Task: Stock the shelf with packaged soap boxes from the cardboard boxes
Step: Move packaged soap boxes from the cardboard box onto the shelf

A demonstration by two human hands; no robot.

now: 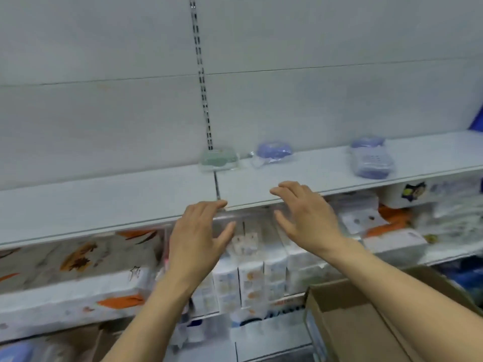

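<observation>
A long white shelf (104,205) runs across the middle of the head view, mostly bare. My left hand (198,239) hovers at its front edge, fingers spread, holding nothing. To its right, my right hand (308,215) is also raised with fingers apart and empty, its fingertips over the shelf lip. An open brown cardboard box (347,322) sits at the lower right under my right forearm; what lies inside it is hidden. No soap box is in either hand.
On the shelf's back stand a green wrapped item (218,159) and two purple wrapped ones (273,151) (371,158). The shelf below holds white tissue packs (251,278) and orange-printed packs (78,270). A slotted upright (201,74) runs up the back panel.
</observation>
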